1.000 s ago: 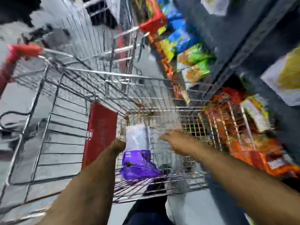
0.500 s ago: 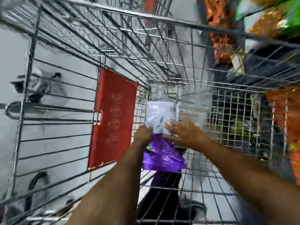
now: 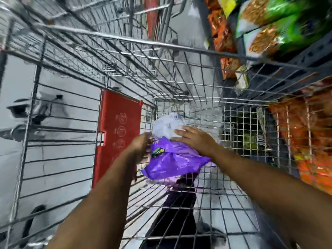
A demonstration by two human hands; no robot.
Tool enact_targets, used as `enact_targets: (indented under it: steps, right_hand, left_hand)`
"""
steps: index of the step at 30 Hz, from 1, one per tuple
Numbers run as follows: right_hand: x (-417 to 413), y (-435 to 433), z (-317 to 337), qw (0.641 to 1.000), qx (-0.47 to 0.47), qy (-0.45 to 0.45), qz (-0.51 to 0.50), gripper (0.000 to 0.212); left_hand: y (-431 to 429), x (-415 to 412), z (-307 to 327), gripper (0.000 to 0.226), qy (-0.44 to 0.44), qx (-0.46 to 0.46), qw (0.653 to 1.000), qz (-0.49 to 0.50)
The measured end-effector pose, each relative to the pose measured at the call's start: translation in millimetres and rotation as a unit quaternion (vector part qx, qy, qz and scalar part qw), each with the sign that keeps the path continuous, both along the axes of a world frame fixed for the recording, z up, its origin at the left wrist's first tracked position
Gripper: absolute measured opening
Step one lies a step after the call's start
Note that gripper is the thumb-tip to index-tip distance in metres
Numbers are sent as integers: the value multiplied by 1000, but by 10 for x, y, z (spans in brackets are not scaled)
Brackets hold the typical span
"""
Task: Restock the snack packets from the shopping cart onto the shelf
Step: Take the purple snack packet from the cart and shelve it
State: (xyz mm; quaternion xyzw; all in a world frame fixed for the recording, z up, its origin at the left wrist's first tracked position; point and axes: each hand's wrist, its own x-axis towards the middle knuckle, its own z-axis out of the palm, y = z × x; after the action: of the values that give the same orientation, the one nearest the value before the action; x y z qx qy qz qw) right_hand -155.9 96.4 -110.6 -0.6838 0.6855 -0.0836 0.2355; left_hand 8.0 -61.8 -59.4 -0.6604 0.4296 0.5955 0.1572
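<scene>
A purple and white snack packet (image 3: 172, 159) sits low inside the wire shopping cart (image 3: 125, 38). My left hand (image 3: 142, 146) grips its left edge, fingers curled around it. My right hand (image 3: 194, 139) lies flat across the top of the packet where the white part meets the purple, fingers spread. The shelf (image 3: 280, 56) with green and orange snack bags stands to the right of the cart.
A red plastic flap (image 3: 116, 135) hangs on the cart's left inner side. Orange packets (image 3: 309, 144) fill the lower shelf seen through the right wire wall. Grey floor (image 3: 53, 177) shows under the cart. A dark shoe and trouser leg (image 3: 177, 212) are below the wire bottom.
Both hands have reached deeper into the cart and closed in on the purple packet. The left hand now grips its side and the right hand rests on top. The view has tilted down.
</scene>
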Motion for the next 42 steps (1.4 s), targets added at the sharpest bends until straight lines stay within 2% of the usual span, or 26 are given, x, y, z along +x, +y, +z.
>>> enact_targets:
  steps: [2,3,4,7,9,11,12,13,17,20,21,24,25,27,30,31,32,34,35,39,40,42]
  right_hand:
    - [15,16,268,986,2,-137,-100,46]
    - [12,19,379,965,-1,-190,-182,46]
    - [16,25,480,936,40,-246,-248,46]
    - [54,171,692,886,8,-336,-320,60]
    - [27,293,823,846,8,-381,-374,46]
    - [-22,430,1152,817,2,-403,-413,33]
    - [-57,523,1348,806,-8,-404,-432,30]
    - [-87,589,1507,798,-21,-406,-445,29]
    - [-89,1125,2260,748,-79,-408,-518,23]
    - [48,1638,2815,696,-206,-346,-594,15]
    - [100,1784,2960,674,-255,-346,-601,20]
    - [224,2294,3343,617,-369,-317,-619,57]
    - [250,2492,3481,599,-408,-297,-622,53]
    - [251,2843,3691,573,-475,-257,-616,33]
    - [157,3289,3970,534,-534,-226,-615,30]
    - [132,3404,3979,522,-539,-216,-625,29]
    - [123,3724,4148,497,-568,-166,-634,27]
    - [-35,3852,4064,481,-558,-187,-649,20]
    - [-106,3982,4078,471,-562,-166,-660,17]
    - [-131,4001,3946,503,-517,-149,-676,21]
    - [-123,4014,3968,502,-533,-149,-665,28]
    - [-108,4055,4113,466,-599,-162,-631,37]
  left_hand:
    - [-102,65,161,37,4,-3,1000,-30]
    - [-146,90,264,37,18,5,999,-44]
    - [-158,95,372,35,47,21,997,-58]
    - [-154,56,670,5,158,14,974,-159]
    - [-137,5,808,30,241,1,942,-236]
    - [-29,-61,970,69,304,-5,914,-268]
    - [71,-119,1078,85,335,-10,897,-287]
    - [186,-186,1200,92,357,-27,883,-303]
    - [681,-409,1684,103,421,-124,839,-322]
    - [1065,-610,2131,96,480,-192,786,-339]
    - [1210,-673,2267,91,502,-201,767,-346]
    - [1738,-949,2581,68,568,-171,719,-363]
    - [1955,-1057,2692,61,588,-153,702,-371]
    - [2336,-1280,2817,57,618,-124,673,-387]
    - [2927,-1686,2996,54,649,-93,635,-408]
    - [3059,-1789,2972,52,653,-65,628,-418]
    - [3445,-2010,3131,51,668,-31,591,-451]
    - [3595,-2220,3087,50,665,-13,577,-474]
    - [3721,-2399,3107,50,668,5,557,-494]
    - [3672,-2536,2840,50,639,7,593,-490]
    - [3644,-2546,2765,51,628,8,606,-489]
    - [3613,-2519,2695,61,609,14,613,-503]
